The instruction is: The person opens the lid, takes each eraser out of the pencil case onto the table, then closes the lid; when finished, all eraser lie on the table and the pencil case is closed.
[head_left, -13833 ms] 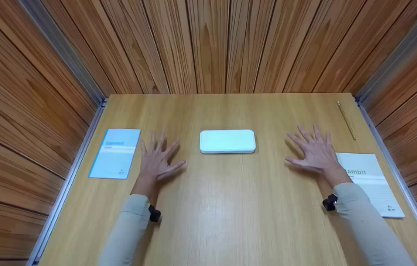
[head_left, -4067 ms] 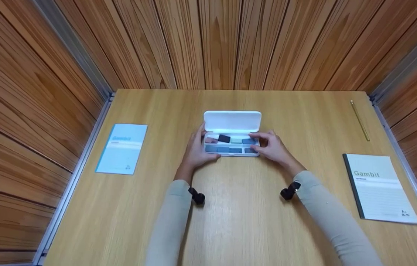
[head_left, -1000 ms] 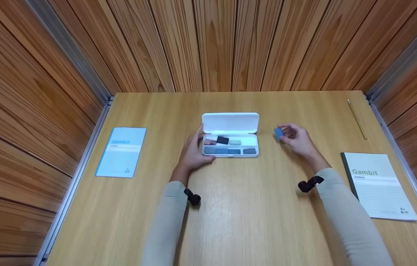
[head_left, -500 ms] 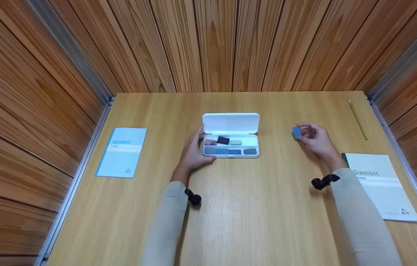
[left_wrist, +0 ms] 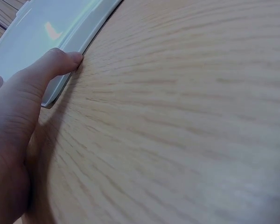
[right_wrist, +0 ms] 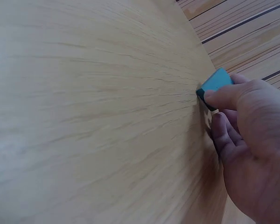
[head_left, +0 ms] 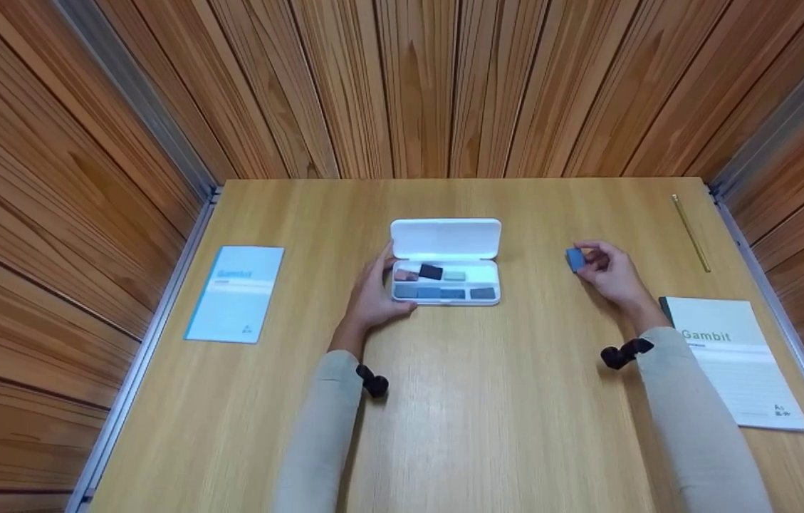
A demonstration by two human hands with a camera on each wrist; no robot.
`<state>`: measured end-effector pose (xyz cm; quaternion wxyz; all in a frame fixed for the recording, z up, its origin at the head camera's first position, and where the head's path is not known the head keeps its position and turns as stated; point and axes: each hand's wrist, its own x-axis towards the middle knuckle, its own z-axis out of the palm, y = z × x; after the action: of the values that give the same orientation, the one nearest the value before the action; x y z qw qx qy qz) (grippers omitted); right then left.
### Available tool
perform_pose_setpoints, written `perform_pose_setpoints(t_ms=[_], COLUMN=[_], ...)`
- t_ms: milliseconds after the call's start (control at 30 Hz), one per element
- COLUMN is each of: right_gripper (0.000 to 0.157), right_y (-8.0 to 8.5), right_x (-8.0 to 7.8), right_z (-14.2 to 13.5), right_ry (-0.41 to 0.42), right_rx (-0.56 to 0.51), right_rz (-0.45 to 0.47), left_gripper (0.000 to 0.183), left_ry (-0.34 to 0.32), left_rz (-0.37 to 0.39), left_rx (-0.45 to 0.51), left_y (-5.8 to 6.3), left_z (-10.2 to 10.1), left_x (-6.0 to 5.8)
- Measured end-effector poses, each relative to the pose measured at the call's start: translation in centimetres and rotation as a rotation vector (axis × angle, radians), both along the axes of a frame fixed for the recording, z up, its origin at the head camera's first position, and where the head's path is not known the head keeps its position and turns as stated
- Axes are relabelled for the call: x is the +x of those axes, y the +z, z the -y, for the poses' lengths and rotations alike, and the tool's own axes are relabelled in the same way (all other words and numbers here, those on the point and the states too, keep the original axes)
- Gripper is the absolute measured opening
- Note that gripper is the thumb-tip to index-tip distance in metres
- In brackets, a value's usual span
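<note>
A white hinged case (head_left: pixel 445 301) stands with its lid (head_left: pixel 446 239) raised, its tray split into two rows. My left hand (head_left: pixel 373 291) grips its left end, thumb along the front edge and fingers at the back left; the left wrist view shows the thumb (left_wrist: pixel 56 63) on the rim. To the right of the case, my right hand (head_left: pixel 612 274) pinches a small blue eraser-like block (head_left: pixel 575 260) between thumb and fingers. In the right wrist view the block (right_wrist: pixel 218 80) is tilted, its dark lower end close to the tabletop.
Inside the case lie a pink block (head_left: pixel 406 275), a black block (head_left: pixel 431 272), a pale green block (head_left: pixel 454 276) and several blue-grey blocks (head_left: pixel 429 293). A blue notebook (head_left: pixel 234 296) lies left; a white notebook (head_left: pixel 747 370), partly under the right sleeve, and a gold pencil (head_left: pixel 691 234) lie right.
The case, closed at first, stands opened. My right hand has taken the blue block from its back row and carried it right; over the last half second the block has dipped and tilted slightly.
</note>
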<state>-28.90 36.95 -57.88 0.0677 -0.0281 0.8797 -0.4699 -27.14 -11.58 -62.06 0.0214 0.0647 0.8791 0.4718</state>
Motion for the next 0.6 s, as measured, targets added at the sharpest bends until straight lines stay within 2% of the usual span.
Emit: perform_pose_setpoints(t_ms=[200, 400, 600], right_gripper=[0.054, 0.055, 0.055], right_y=[-0.3, 0.1, 1.0], right_x=[0.1, 0.1, 0.3], right_z=[0.1, 0.5, 1.5], right_ry=[-0.003, -0.011, 0.042], right_rx=[0.013, 0.012, -0.016], right_rz=[-0.029, -0.005, -0.007], left_gripper=[0.129, 0.13, 0.129], left_ry=[-0.001, 0.005, 0.005], left_rz=[-0.013, -0.003, 0.001], left_rx=[-0.001, -0.005, 0.008], left_y=[0.2, 0.2, 0.2], left_z=[-0.1, -0.3, -0.2], left_x=[0.1, 0.3, 0.2])
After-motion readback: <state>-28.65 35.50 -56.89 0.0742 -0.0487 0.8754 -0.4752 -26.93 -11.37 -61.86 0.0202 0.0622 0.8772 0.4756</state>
